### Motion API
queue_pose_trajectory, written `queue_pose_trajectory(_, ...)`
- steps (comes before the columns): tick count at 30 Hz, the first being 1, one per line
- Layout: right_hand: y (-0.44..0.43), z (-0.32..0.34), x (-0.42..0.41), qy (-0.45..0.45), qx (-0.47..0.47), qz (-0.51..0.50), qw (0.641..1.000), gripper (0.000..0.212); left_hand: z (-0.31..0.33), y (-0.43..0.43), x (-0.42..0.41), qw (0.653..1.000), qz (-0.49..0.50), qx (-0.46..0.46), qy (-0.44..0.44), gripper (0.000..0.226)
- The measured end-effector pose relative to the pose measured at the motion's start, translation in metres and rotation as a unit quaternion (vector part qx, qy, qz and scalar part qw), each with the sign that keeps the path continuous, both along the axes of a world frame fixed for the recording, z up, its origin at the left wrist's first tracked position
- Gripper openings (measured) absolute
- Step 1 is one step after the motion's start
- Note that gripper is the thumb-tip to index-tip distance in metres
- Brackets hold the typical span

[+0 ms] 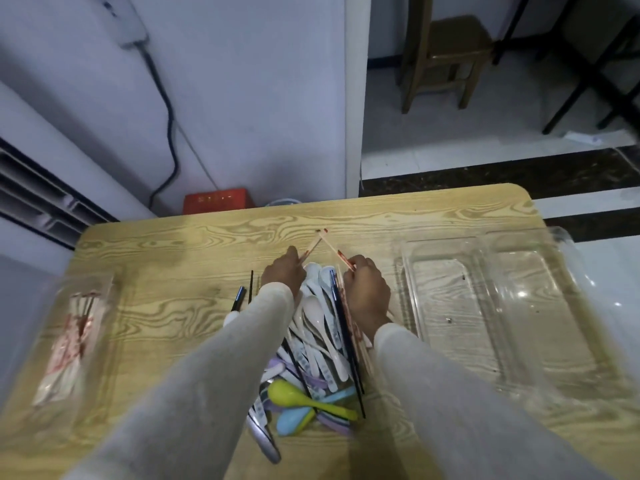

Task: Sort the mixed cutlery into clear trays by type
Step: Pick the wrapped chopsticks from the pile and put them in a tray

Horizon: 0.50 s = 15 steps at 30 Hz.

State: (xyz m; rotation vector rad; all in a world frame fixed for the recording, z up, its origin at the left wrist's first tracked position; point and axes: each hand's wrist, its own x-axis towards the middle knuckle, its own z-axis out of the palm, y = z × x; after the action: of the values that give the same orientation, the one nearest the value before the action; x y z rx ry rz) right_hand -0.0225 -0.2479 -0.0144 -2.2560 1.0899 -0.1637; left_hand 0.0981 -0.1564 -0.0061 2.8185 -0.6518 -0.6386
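Left hand (282,277) and right hand (367,292) are each pinching 1 chopstick (313,247), shafts crossing; the chopstick tray (107,323) is lying leftward, nearer the left hand.

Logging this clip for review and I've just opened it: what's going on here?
A person is sorting a pile of mixed cutlery on a wooden table. The left hand pinches one red-marked wooden chopstick and the right hand a second chopstick; they cross near their far tips. The left clear tray already holds similar chopsticks; spoons and dark chopsticks are still in the pile. The right clear tray lies beside it.
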Motion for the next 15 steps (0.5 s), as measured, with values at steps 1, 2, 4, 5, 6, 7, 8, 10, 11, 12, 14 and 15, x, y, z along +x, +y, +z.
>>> queue_pose_trajectory(1, 0.002, 0.005, 0.002, -0.01, 0.001, 0.005, 1.0, 0.022, 0.007, 0.004, -0.001, 1.0, 0.018, -0.018, -0.002, 0.017)
queue_pose_trajectory(2, 0.004, 0.01, 0.005, -0.02, 0.001, 0.012, 1.0, 0.022, 0.014, 0.008, -0.003, 0.999, 0.031, -0.034, -0.007, 0.017)
queue_pose_trajectory(4, 0.009, 0.019, 0.009, -0.045, 0.004, 0.023, 0.999, 0.022, 0.025, 0.017, -0.005, 0.997, 0.052, -0.057, -0.022, 0.018)
queue_pose_trajectory(5, 0.012, 0.023, 0.01, -0.061, 0.004, 0.031, 0.998, 0.021, 0.03, 0.023, -0.005, 0.995, 0.067, -0.062, -0.031, 0.018)
queue_pose_trajectory(6, 0.016, 0.026, 0.01, -0.076, 0.001, 0.042, 0.996, 0.021, 0.034, 0.029, -0.006, 0.993, 0.085, -0.067, -0.038, 0.019)
queue_pose_trajectory(7, 0.02, 0.029, 0.009, -0.089, -0.004, 0.055, 0.994, 0.02, 0.038, 0.037, -0.006, 0.99, 0.108, -0.075, -0.041, 0.019)
queue_pose_trajectory(8, 0.025, 0.031, 0.009, -0.099, -0.005, 0.067, 0.993, 0.019, 0.042, 0.045, -0.006, 0.986, 0.134, -0.087, -0.042, 0.019)
queue_pose_trajectory(10, 0.036, 0.034, 0.008, -0.113, 0.002, 0.077, 0.991, 0.017, 0.048, 0.063, -0.007, 0.977, 0.181, -0.104, -0.041, 0.018)
queue_pose_trajectory(11, 0.043, 0.035, 0.008, -0.119, 0.009, 0.08, 0.99, 0.016, 0.049, 0.074, -0.009, 0.974, 0.197, -0.104, -0.042, 0.018)
queue_pose_trajectory(12, 0.051, 0.035, 0.008, -0.124, 0.018, 0.086, 0.988, 0.016, 0.05, 0.085, -0.01, 0.971, 0.211, -0.104, -0.043, 0.019)
queue_pose_trajectory(14, 0.067, 0.036, 0.009, -0.125, 0.033, 0.097, 0.987, 0.015, 0.049, 0.109, -0.011, 0.964, 0.236, -0.116, -0.037, 0.019)
queue_pose_trajectory(15, 0.077, 0.037, 0.011, -0.125, 0.035, 0.102, 0.986, 0.014, 0.048, 0.122, -0.011, 0.96, 0.248, -0.125, -0.033, 0.018)
